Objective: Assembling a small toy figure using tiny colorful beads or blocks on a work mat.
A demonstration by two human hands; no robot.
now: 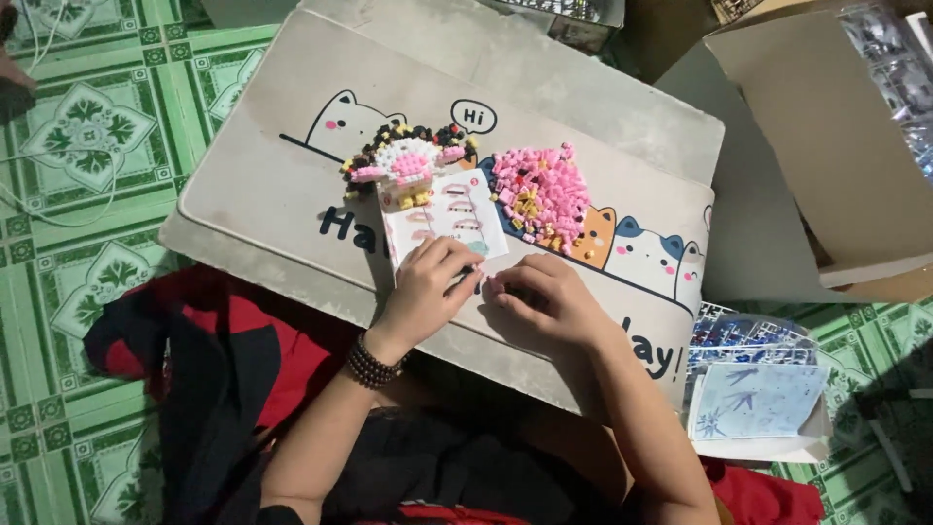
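We look down on 2 bare hands meeting at the near edge of a small grey table [282,185] printed with cartoon cats. Our left hand [428,287], beaded bracelet at the wrist, rests curled on an instruction sheet [452,219]; our right hand [544,297] is curled shut beside it, and we cannot tell what it pinches. Just beyond lie a half-built block figure [408,163] and a pile of pink bricks [539,194].

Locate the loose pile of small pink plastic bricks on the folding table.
In the head view, the loose pile of small pink plastic bricks lies right of the instruction sheet, beyond the right hand.
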